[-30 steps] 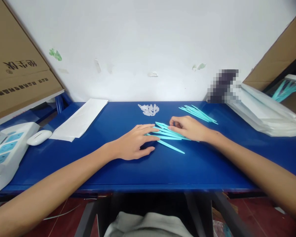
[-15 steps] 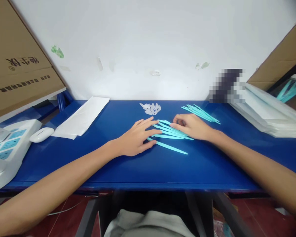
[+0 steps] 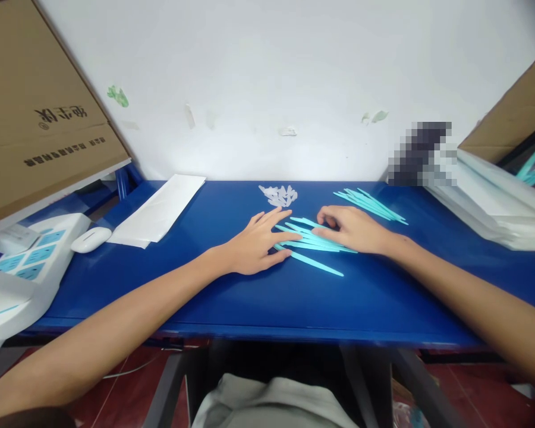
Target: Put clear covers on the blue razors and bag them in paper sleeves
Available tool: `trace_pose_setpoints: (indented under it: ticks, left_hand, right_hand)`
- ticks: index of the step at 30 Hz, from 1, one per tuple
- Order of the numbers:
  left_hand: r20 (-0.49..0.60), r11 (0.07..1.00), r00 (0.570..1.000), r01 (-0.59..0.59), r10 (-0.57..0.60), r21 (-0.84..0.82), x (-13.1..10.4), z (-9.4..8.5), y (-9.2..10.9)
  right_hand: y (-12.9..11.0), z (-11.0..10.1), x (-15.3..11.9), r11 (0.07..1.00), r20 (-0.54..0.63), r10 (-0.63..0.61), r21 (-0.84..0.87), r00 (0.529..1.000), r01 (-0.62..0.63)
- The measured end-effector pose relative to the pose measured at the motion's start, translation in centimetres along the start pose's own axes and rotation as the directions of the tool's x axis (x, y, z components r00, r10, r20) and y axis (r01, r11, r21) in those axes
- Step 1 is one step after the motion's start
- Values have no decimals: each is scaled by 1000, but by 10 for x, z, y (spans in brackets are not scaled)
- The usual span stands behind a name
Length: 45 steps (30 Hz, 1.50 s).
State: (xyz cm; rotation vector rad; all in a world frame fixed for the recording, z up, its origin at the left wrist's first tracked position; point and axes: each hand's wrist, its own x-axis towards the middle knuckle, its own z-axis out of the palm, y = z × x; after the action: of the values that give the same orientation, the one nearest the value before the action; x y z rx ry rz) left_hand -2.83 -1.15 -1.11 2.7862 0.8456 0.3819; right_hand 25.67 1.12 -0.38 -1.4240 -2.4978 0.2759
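Observation:
Slim turquoise strips [image 3: 316, 240] with pointed ends lie fanned out on the blue table, between and under my two hands. My left hand [image 3: 261, 242] is spread flat over their left ends, its fingertips touching some of them. One strip [image 3: 318, 263] lies apart, nearer the front edge, with my left thumb at its left end. My right hand [image 3: 354, 229] is closed over the right part of the bunch, fingers curled and thumb against the strips. Whether it grips one is hidden. Behind the left fingers is a small pile of whitish translucent pieces [image 3: 280, 195].
A second bunch of turquoise strips [image 3: 371, 205] lies at the back right. White bags [image 3: 494, 202] are stacked farther right. On the left are a folded white sheet [image 3: 160, 211], a white earbud case [image 3: 90, 239], a white and blue device [image 3: 49, 255] and a large cardboard box [image 3: 49, 77].
The view has turned slightly left, so the scene sits farther right. My left fingers reach a little farther over the strips. My right hand stays about where it was.

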Motion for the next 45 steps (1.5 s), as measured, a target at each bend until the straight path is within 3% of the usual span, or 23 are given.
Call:
trace_pose_setpoints:
  ticks: [8,15,28,40,45]
  left_hand:
    - [8,999,999,34,-34,-2,-2,-1,-1]
    - [7,998,999,47,-47,-45,-4,-2,-1]
    - [-32,989,989,-144,144,19,-3,-6,3]
    - [-19,991,991,-135,135,-9,-3,-5,3]
    - [-20,999,999,-34,34,-21,-4,-4,1]
  right_hand:
    - [-5,-2,-2,1000,13,-1,-6,1000,1]
    - [0,-11,-5,994,87,-85,73,993,79]
    - [9,-17,-6,991,103,-120,74,987,113]
    - [11,-19,-6,988,-31,-142,58,989,144]
    - [6,-18,-8,980,-103,-179,63,978,186]
